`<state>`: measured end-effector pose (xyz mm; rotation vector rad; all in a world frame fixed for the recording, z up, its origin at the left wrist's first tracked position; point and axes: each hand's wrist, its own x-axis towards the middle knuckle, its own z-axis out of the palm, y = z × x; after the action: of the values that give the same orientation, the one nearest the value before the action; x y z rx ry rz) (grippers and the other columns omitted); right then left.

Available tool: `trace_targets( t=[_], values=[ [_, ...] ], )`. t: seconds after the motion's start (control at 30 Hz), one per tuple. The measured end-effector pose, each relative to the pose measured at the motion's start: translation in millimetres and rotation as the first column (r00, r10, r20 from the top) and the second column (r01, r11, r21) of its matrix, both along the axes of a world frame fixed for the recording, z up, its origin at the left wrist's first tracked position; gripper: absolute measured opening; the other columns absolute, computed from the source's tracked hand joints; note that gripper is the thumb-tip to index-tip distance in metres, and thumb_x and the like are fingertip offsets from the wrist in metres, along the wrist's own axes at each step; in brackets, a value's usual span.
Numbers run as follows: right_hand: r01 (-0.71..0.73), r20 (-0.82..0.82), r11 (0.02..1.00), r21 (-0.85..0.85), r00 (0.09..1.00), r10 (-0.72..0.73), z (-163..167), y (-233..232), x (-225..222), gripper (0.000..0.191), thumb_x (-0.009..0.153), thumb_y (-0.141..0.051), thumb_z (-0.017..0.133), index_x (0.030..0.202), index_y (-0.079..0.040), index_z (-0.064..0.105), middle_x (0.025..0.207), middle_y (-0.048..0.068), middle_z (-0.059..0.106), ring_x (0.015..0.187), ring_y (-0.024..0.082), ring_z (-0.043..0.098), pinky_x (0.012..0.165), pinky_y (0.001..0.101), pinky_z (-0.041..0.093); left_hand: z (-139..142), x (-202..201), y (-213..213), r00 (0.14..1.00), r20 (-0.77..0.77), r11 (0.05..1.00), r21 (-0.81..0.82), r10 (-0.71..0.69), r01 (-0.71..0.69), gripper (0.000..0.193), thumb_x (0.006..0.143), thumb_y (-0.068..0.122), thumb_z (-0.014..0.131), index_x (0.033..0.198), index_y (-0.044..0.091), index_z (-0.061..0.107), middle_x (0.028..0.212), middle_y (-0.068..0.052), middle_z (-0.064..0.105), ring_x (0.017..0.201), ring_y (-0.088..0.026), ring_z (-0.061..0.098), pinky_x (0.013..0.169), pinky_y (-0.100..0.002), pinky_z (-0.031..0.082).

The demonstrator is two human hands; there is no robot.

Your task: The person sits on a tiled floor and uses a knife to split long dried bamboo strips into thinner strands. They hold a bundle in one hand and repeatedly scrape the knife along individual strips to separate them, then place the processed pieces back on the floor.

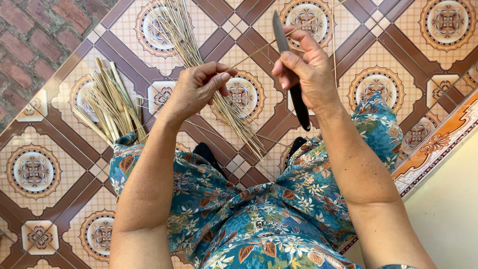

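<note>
My left hand [196, 87] is closed around a bundle of thin pale straw sticks [234, 119] that fans out above the hand and runs down toward my lap. My right hand [308, 69] grips a knife [291, 74] with a grey blade pointing up and a black handle hanging below the palm. A single thin stick [259, 50] runs slantwise from the left hand up to the right hand's fingers, close to the blade. Both forearms reach out over my lap, which is covered in blue floral cloth [259, 209].
A pile of wider pale leaf strips [109, 107] lies on the patterned tile floor [45, 169] at my left. Red brick paving [30, 35] begins at the top left. A pale wall [448, 209] rises at the right, past an orange border strip.
</note>
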<state>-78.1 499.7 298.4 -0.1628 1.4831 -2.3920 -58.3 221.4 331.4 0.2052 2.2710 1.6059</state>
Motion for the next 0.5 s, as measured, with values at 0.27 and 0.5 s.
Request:
trace_targets(
  t=[0.27, 0.5],
  values=[
    [0.059, -0.053, 0.998, 0.027, 0.997, -0.058, -4, 12, -8, 0.037, 0.112, -0.01, 0.061, 0.148, -0.008, 0.053, 0.09, 0.011, 0.07, 0.062, 0.012, 0.058, 0.059, 0.0233, 0.049, -3, -3, 0, 1.0, 0.013, 1.0, -0.009, -0.026, 0.026, 0.024, 0.108, 0.022, 0.054, 0.11, 0.01, 0.076, 0.063, 0.004, 0.063, 0.056, -0.001, 0.052, 0.05, -0.021, 0.041],
    [0.172, -0.036, 0.984, -0.055, 0.984, -0.174, -10, 48, -26, 0.028, 0.114, -0.01, 0.062, 0.142, -0.006, 0.06, 0.086, 0.01, 0.069, 0.056, 0.011, 0.056, 0.051, 0.0215, 0.046, -3, -3, -15, 0.999, 0.045, 1.0, 0.0, -0.021, 0.021, 0.024, 0.109, 0.021, 0.054, 0.109, 0.01, 0.076, 0.065, 0.003, 0.062, 0.06, -0.003, 0.054, 0.054, -0.022, 0.042]
  ],
)
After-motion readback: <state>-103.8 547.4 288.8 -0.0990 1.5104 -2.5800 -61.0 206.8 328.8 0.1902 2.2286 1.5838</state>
